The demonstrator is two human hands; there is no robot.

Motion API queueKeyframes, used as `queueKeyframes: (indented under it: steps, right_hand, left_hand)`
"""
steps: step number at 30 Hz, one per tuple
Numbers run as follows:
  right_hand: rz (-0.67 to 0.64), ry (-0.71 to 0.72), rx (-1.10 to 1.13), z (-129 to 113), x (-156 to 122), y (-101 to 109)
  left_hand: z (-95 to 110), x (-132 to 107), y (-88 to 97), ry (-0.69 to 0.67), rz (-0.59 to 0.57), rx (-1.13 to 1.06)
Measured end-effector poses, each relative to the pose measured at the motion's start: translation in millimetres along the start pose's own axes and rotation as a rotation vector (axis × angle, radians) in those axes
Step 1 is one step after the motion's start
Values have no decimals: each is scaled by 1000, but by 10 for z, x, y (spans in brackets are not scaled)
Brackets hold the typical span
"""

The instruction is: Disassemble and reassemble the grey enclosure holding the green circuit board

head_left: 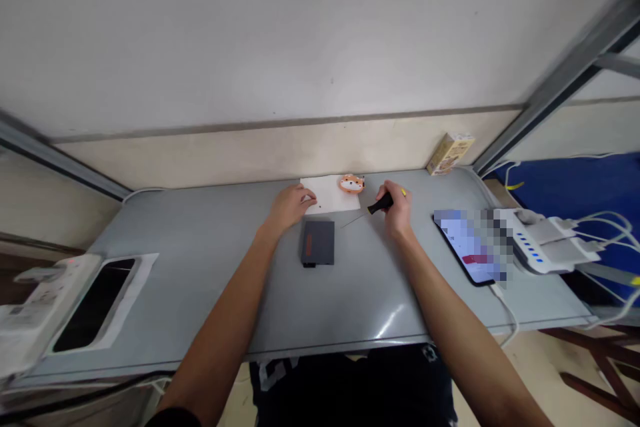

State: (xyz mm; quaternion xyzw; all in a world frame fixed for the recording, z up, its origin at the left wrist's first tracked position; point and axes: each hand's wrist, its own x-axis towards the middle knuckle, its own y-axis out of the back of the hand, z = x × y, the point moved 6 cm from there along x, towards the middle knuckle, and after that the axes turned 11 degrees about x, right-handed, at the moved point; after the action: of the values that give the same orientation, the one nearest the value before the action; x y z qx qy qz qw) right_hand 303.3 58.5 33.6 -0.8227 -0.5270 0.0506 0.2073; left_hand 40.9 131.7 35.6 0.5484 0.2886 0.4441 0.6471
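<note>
Presently, the right hand (397, 208) has its grip closed around the black handle of a screwdriver (379, 205), its thin shaft pointing left, tip near the dark box (321, 242). The box lies flat on the grey surface (373, 280), between the forearms. The left hand (289, 207) rests at the left side of a white paper (327, 195), fingers curled (cannot tell whether that grip pinches anything). An orange animal-faced item (352, 183) sits on the paper's right part; a lit phone (467, 247) lies right of the right hand.
</note>
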Motion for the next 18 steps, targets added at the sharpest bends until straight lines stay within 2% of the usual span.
queueKeyframes:
  steps: [3,6,9,11,14,16,18]
  right_hand:
    - [-21,6,31,-33,-24,-28]
    - [-34,20,45,-78,-26,-37]
    - [-21,37,50,-124,-3,-4]
    - [-28,64,79,-172,7,10]
    - [-131,99,148,-270,-24,-41]
    - [-218,119,131,-355,-80,-94]
    - [-299,139,36,-443,-143,-136]
  left_hand:
    - [26,-6,-48,-13,-11,30]
    - [7,-97,11,12,-1,29]
    - [-5,-332,116,24,-21,-71]
    - [33,-566,135,-1,-97,-200]
    - [164,-912,65,-38,-240,-326]
    - [245,-1025,37,11,-194,-335]
    - [331,-1038,-10,84,-146,-264]
